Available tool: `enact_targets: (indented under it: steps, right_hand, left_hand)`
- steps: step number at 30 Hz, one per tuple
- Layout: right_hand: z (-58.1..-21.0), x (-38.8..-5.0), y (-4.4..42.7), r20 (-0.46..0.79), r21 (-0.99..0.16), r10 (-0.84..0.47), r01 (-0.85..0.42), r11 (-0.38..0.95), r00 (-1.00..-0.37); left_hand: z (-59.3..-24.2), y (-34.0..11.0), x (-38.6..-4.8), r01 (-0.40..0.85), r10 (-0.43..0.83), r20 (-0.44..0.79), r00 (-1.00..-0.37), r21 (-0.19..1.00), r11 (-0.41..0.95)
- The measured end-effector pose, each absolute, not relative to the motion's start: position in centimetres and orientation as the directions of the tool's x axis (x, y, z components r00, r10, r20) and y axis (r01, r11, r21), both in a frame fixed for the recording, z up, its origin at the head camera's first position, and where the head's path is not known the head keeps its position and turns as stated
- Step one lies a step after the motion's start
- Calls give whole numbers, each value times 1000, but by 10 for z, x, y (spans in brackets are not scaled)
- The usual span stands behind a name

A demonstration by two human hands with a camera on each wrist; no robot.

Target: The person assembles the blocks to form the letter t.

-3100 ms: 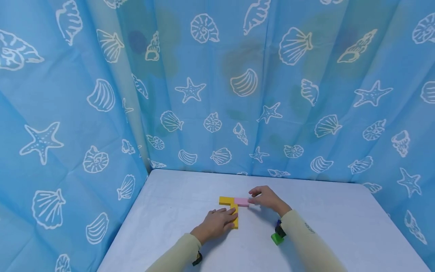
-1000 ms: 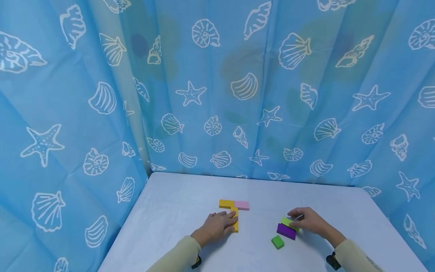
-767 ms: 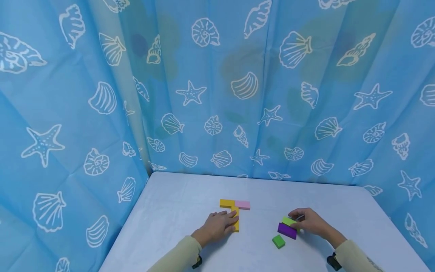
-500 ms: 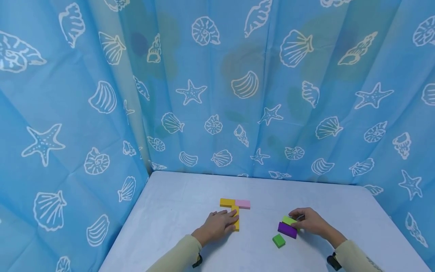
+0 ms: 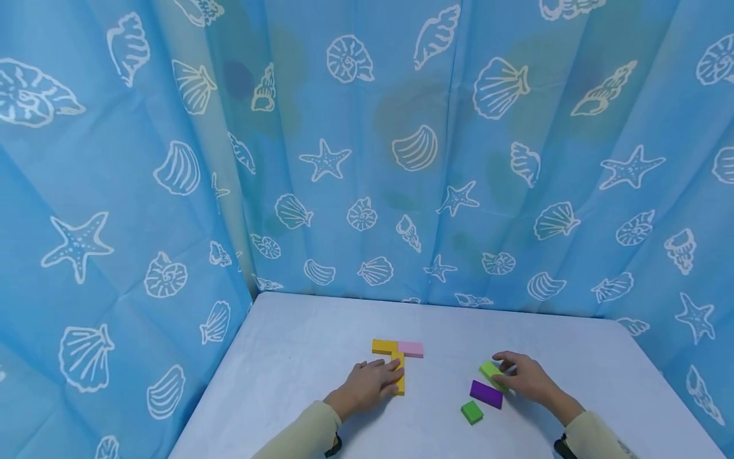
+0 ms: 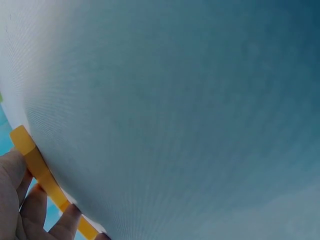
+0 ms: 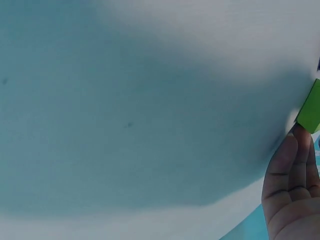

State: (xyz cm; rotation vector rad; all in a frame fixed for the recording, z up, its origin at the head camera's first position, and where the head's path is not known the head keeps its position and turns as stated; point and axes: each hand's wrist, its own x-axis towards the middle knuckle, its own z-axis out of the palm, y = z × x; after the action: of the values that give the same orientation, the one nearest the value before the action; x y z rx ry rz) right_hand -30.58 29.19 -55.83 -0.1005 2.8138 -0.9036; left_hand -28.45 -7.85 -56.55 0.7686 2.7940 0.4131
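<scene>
Two yellow blocks and a pink block [image 5: 411, 349] lie together in a T shape on the table; one yellow block [image 5: 385, 346] forms the left arm, the other yellow block [image 5: 400, 386] the stem. My left hand [image 5: 367, 386] rests on the stem, fingers extended across it; the left wrist view shows the fingertips touching the yellow edge [image 6: 42, 175]. To the right, my right hand [image 5: 527, 379] pinches a light green block [image 5: 490, 371] between thumb and fingers, just behind a purple block [image 5: 486, 394]. In the right wrist view only an end of the green block [image 7: 311, 110] shows.
A small green square block [image 5: 472, 412] lies in front of the purple one. All stand on a white-covered table [image 5: 309, 338]. A blue shell-print curtain [image 5: 355, 178] closes off the back and sides.
My right hand went from the pink block to the light green block, which has shifted slightly away from the purple block. My left hand stays on the yellow stem.
</scene>
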Motion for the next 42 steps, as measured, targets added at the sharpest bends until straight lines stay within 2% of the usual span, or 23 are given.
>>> enact_targets:
  steps: [6, 13, 17, 26, 42]
  right_hand:
    - [-560, -307, 295, -168, -596, -130, -5, 803, -977]
    - [-557, -305, 299, -263, -645, -152, 57, 762, -953]
    - [-555, -306, 299, -295, -646, -190, 50, 761, -936]
    - [-555, -308, 293, -277, -620, -207, 10, 785, -938]
    - [-560, -322, 283, -218, -611, -100, 56, 790, -971]
  left_hand:
    - [-566, -79, -285, 468, 526, -126, -841, 319, 824]
    - [-566, -78, -283, 472, 531, -128, -838, 317, 822]
    - [-565, -77, -282, 470, 528, -134, -838, 313, 825]
    - [-568, -77, -283, 460, 518, -138, -844, 310, 832]
    - [-562, -77, -283, 462, 525, -142, -839, 324, 826]
